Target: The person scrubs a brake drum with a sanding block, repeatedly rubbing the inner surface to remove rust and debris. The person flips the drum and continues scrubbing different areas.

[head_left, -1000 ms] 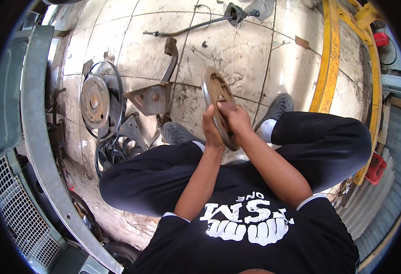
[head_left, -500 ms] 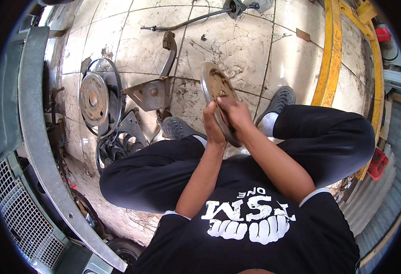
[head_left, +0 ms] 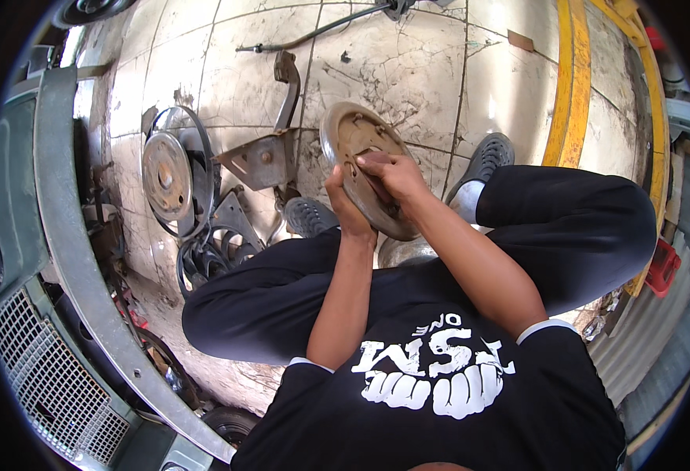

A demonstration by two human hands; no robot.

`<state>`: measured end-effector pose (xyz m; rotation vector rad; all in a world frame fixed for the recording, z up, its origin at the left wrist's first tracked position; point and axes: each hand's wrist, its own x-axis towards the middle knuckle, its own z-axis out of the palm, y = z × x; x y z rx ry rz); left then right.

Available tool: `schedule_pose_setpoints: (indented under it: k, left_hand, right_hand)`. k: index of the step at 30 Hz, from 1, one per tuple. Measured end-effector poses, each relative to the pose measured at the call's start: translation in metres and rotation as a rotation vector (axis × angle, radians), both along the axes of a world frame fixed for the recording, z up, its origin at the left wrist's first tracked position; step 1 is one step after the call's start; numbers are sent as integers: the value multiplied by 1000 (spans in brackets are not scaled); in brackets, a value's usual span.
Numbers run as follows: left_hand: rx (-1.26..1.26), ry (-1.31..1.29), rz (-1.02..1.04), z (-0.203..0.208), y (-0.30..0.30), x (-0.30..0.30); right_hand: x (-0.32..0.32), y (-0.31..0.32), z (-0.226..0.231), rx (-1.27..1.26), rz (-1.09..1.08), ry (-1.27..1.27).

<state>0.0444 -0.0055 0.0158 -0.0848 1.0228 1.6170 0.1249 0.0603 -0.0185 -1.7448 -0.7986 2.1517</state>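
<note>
The left hand (head_left: 349,208) grasps the rim of a round metal plate (head_left: 352,146), held up between the shoes (head_left: 492,159); the right hand (head_left: 400,182) bends over its face, whether gripping I cannot tell. Left, a rusty disc (head_left: 168,154) stands near a bracket (head_left: 259,162).

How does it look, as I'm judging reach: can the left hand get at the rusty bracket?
Probably not: the left hand holds the metal disc, though the rusty bracket lies uncovered near the left shoe.
</note>
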Motion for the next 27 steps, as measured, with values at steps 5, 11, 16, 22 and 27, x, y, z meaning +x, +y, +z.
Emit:
schedule_pose_setpoints:
  k: [5, 11, 16, 22, 27]
  left_hand:
    - [65, -8, -34, 3, 5, 10]
    - [97, -11, -146, -3, 6, 12]
    - [108, -17, -101, -7, 15, -1]
    - [101, -33, -99, 1, 22, -17]
    - [-15, 37, -42, 14, 21, -9]
  right_hand:
    - [-1, 8, -13, 132, -165, 21]
    - [10, 24, 22, 274, -404, 147]
    - [16, 22, 21, 394, -331, 172]
    - [13, 24, 21, 289, -231, 145]
    - [10, 21, 19, 276, -240, 189]
